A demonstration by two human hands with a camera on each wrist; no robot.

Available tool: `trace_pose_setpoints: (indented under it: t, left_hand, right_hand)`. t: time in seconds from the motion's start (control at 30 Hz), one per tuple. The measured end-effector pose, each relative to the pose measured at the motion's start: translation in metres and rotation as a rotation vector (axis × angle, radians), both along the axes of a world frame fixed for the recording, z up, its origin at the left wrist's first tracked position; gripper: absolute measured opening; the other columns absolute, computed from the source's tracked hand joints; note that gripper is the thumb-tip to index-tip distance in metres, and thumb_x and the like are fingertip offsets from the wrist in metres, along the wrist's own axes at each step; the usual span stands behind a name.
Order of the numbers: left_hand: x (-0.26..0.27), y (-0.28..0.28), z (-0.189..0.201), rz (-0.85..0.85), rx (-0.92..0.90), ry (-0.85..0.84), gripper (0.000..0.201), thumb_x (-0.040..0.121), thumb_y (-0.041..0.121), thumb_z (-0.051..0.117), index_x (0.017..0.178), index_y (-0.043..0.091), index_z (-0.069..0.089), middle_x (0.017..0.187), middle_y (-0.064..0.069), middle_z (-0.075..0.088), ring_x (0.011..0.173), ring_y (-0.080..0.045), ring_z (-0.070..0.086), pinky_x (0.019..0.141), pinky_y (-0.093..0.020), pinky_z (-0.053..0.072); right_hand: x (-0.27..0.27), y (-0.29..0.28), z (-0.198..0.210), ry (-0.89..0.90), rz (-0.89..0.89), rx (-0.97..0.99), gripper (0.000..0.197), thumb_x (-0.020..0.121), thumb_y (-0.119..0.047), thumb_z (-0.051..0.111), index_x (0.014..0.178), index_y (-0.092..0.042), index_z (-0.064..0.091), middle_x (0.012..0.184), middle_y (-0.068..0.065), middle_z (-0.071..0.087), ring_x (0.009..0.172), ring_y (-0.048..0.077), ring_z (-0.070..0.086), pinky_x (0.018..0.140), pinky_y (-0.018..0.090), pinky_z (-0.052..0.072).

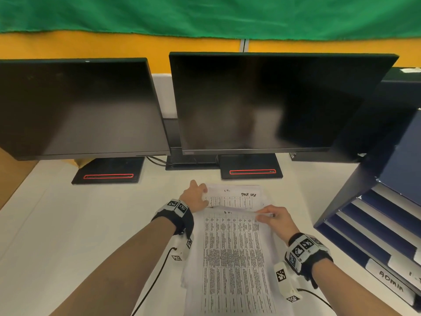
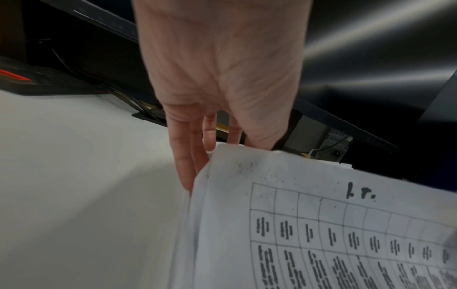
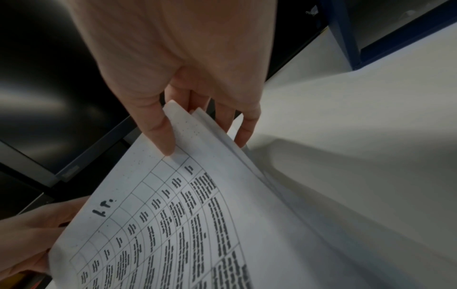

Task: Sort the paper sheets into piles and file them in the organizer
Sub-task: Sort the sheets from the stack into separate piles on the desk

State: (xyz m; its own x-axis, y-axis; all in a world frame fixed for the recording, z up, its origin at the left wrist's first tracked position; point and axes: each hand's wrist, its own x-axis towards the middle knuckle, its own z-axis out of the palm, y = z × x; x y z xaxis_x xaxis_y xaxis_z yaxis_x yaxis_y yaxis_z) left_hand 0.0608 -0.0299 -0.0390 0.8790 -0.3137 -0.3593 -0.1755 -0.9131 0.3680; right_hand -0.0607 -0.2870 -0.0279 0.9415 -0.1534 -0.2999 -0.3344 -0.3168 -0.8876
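A stack of printed paper sheets lies in the middle of the white desk. My right hand pinches the top right corner of the top few sheets, thumb above and fingers below, and holds them lifted. The top sheet bears a table and a handwritten "I.T.". My left hand reaches under the lifted left corner, its fingers straight and resting on the lower sheet, also marked "I.T.". The dark blue organizer stands to the right.
Two dark monitors on black stands block the back of the desk. The organizer's trays step down at the right; one tab reads "ADMIN". Cables trail from both wristbands.
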Motion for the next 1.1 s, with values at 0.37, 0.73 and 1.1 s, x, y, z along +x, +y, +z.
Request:
trace_pose_setpoints:
  t: [0.37,0.73,1.1]
  left_hand:
    - [-0.008,0.000,0.011,-0.044,-0.053,-0.164,0.042,0.083,0.029,0.067,0.111,0.026,0.036,0.097,0.000,0.060,0.079,-0.017,0.057,0.077,-0.033,0.055]
    - [-0.024,0.011,0.021,-0.249,-0.274,-0.152,0.010,0.090,0.018,0.057,0.089,0.012,0.066,0.106,-0.004,0.063,0.095,-0.015,0.052,0.078,-0.019,0.038]
    - [-0.014,0.009,0.024,0.188,-0.312,-0.012,0.026,0.098,0.014,0.042,0.124,0.011,0.047,0.118,-0.009,0.042,0.096,-0.028,0.057,0.062,-0.028,0.053]
  right_hand:
    - [0.000,0.002,0.000,-0.007,-0.020,-0.003,0.008,0.077,-0.011,0.072,0.082,-0.017,0.073,0.105,0.007,0.067,0.104,0.018,0.054,0.102,0.037,0.034]
    - [-0.004,0.000,-0.008,-0.077,-0.076,-0.055,0.007,0.074,-0.006,0.073,0.077,-0.013,0.073,0.125,-0.004,0.044,0.118,0.012,0.042,0.109,0.034,0.027]
    - [0.002,-0.002,-0.007,-0.040,-0.089,0.037,0.008,0.076,-0.009,0.072,0.079,-0.016,0.073,0.093,-0.004,0.068,0.090,0.013,0.056,0.093,0.033,0.037]
